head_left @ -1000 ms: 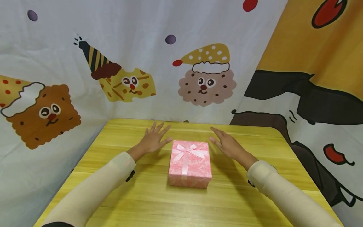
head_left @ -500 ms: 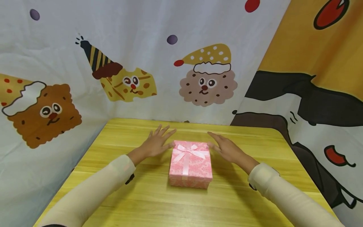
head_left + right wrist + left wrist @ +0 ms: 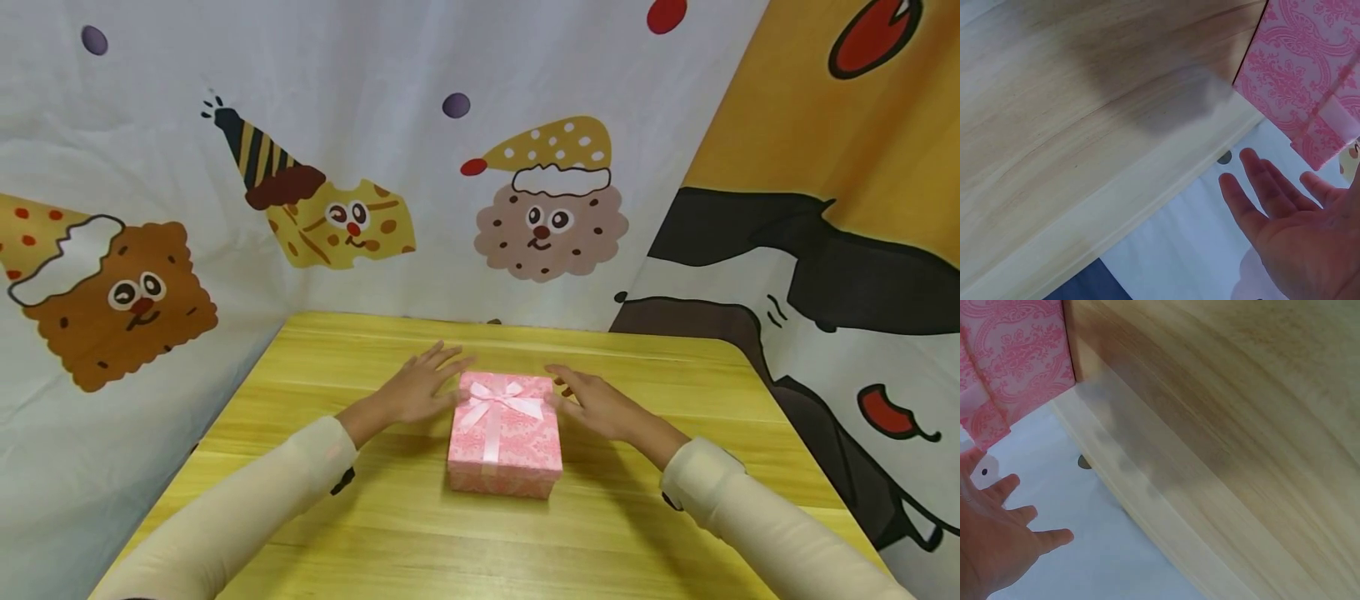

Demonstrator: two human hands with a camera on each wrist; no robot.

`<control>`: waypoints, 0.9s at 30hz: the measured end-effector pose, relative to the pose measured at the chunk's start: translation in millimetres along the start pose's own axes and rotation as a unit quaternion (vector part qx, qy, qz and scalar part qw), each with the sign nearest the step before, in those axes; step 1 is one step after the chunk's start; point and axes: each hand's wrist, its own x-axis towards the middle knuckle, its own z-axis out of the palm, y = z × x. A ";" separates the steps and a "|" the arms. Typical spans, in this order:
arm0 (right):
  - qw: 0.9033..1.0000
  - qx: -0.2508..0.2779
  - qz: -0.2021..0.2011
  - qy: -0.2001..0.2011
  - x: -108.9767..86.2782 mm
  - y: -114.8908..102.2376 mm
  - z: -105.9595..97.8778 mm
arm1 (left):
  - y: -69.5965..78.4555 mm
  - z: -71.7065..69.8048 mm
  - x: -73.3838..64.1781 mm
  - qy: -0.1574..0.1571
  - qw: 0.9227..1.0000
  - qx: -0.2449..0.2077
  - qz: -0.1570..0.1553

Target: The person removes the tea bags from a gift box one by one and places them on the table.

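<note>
A pink patterned gift box (image 3: 506, 442) with a lid and a pale ribbon bow (image 3: 499, 398) stands on the wooden table. My left hand (image 3: 417, 390), fingers spread, is at its far left corner, the thumb overlapping the lid's edge in the head view. On the other side my right hand (image 3: 600, 404) mirrors it, its thumb right at the lid's right edge. In the left wrist view the left hand (image 3: 1000, 534) shows spread fingers beside the box (image 3: 1019, 353). The right wrist view has the right hand (image 3: 1304, 228) with fingers extended below the box's side (image 3: 1300, 59).
The yellow wood-grain table (image 3: 360, 525) ends at a back edge close to a hanging cloth (image 3: 435, 275) printed with cartoon biscuits and cheese. Cream sleeves cover both forearms, with a dark strap (image 3: 343, 482) under the left cuff.
Both hands have moved inward and slightly down toward the upper sides of the gift box, until their thumbs reach the lid's edges. The box stays in place.
</note>
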 end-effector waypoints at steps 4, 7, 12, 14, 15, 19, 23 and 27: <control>1.000 0.009 0.003 -0.009 -3.5 -1.3 -0.7 | 2.3 0.3 -0.8 -0.002 1.000 -0.011 0.000; 1.000 0.020 0.009 -0.021 -5.8 -1.9 -0.4 | 4.6 0.3 -0.8 -0.005 1.000 -0.014 -0.005; 0.998 0.036 0.023 -0.038 -7.0 -2.3 1.4 | 9.6 -1.7 -2.2 -0.021 0.999 -0.039 -0.032; 0.998 0.041 0.027 -0.039 -7.0 -2.4 1.5 | 11.5 -2.7 -2.1 -0.032 0.997 -0.056 -0.046; 0.998 0.045 0.031 -0.038 -7.0 -2.6 1.6 | 12.3 -3.3 -2.2 -0.036 0.996 -0.068 -0.050; 0.997 0.064 0.039 -0.035 -6.7 -3.9 1.9 | 13.9 -5.6 -2.7 -0.052 0.988 -0.133 -0.058; 0.994 0.095 0.051 -0.035 -6.9 -6.4 2.5 | 15.2 -5.8 -3.4 -0.075 0.962 -0.252 -0.075; 0.978 0.189 0.074 -0.045 -8.3 -8.8 4.7 | 18.2 -3.9 -3.1 -0.085 0.915 -0.377 -0.116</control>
